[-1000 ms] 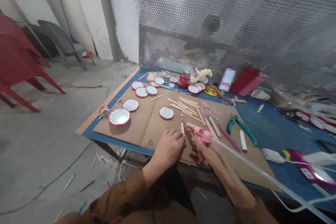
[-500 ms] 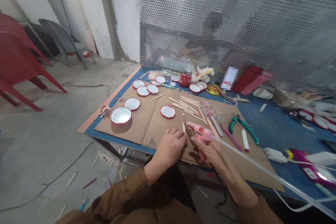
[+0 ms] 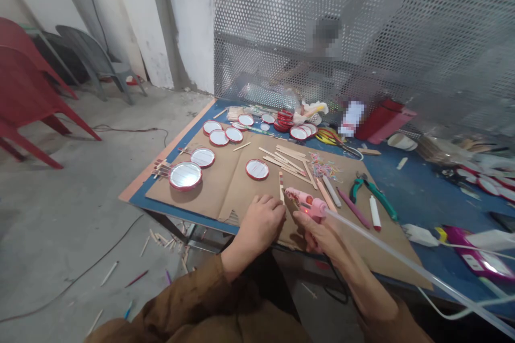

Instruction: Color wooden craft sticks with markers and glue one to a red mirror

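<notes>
My left hand (image 3: 263,221) is closed around the lower part of a wooden craft stick (image 3: 281,184), whose banded upper end sticks out past my fingers. In my right hand (image 3: 317,230) is a pink hot glue gun (image 3: 306,201), with a long clear glue stick (image 3: 386,246) running out of its back. The gun's tip points left, right beside the craft stick; I cannot tell whether they touch. Ahead on the cardboard (image 3: 225,182) lies a round red-rimmed disc (image 3: 257,169). Two more discs at the left have sticks attached, the nearer one a small banjo shape (image 3: 185,176).
Loose craft sticks (image 3: 285,161), green-handled pliers (image 3: 373,195) and several markers (image 3: 354,208) lie on the cardboard. A purple power strip (image 3: 478,257) sits at the right. Behind the blue table (image 3: 386,166) stands a perforated metal screen (image 3: 273,27), with a person beyond it.
Both hands, the glue gun and the craft stick stay almost in place. The view shifts very slightly, and the person behind the screen has moved a little.
</notes>
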Tool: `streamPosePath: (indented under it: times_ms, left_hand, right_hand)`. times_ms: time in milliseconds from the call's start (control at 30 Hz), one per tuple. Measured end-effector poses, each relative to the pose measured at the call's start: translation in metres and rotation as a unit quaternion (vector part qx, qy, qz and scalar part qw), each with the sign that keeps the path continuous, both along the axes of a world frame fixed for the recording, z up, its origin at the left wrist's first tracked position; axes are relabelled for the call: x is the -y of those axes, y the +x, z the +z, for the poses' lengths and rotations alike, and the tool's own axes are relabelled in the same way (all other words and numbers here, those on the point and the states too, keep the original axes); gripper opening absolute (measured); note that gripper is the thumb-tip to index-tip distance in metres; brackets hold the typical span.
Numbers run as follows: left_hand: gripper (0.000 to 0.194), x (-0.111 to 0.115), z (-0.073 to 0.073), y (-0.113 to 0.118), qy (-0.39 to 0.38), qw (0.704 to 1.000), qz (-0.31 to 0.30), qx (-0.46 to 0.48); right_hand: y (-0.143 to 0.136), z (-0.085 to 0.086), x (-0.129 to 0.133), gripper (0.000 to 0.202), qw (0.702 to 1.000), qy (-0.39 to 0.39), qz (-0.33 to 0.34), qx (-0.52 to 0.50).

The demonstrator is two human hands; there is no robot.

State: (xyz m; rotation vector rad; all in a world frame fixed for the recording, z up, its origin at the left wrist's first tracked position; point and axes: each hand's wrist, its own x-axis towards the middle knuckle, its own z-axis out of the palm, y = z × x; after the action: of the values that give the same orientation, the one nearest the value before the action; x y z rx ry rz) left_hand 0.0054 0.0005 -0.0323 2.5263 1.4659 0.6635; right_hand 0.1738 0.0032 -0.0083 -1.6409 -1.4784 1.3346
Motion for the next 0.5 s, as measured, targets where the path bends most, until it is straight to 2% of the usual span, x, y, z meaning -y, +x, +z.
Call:
streamPosePath:
  times_ms: [233, 500]
  left_hand:
    - [0.016, 0.0001, 0.003, -0.0014, -0.022, 1.0, -0.008, 0.002]
    - [0.019, -0.0005, 0.0045, -0.0011, -0.019, 1.0, 0.009, -0.009]
  right_hand:
    - [0.0005, 0.0024, 0.0027, 0.072, 1.0, 0.008, 0.009, 0.015]
    - [0.003, 0.0005, 0.007, 0.055, 0.998, 0.007, 0.005, 0.057]
